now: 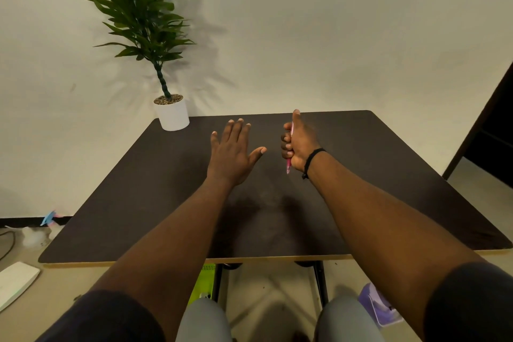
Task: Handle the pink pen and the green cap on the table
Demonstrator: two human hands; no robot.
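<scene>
The pink pen (288, 164) is in the right hand (297, 144), above the far half of the desk (138, 189) and a little right of its middle. The fist is clenched around the barrel, thumb stretched up along it toward the far edge. Only a short pink stretch shows above the fingers beside the thumb, and the lower end pokes out under the heel of the hand, pointing toward the near edge; whether that end is the tip or the back of the pen is too small to tell. A green cap cannot be made out anywhere on the desk or in either hand.

A black cord bracelet (312, 159) circles the right wrist.

The left hand (232, 153) is just beside the right one, apart from it, its grip released: palm down, fingers straight and close together, thumb spread out toward the right hand. It holds nothing. Whether the palm rests on the dark surface or hangs just over it cannot be told.

Both forearms reach in from the near edge, bare up to dark short sleeves.

At the far left corner of the desk stands a white pot (172, 115) with a leafy green plant (136, 5), upright, against the pale wall.

Under the near edge are the desk's black legs, the person's knees in grey trousers, and a bright green object (204, 282) on the floor
</scene>
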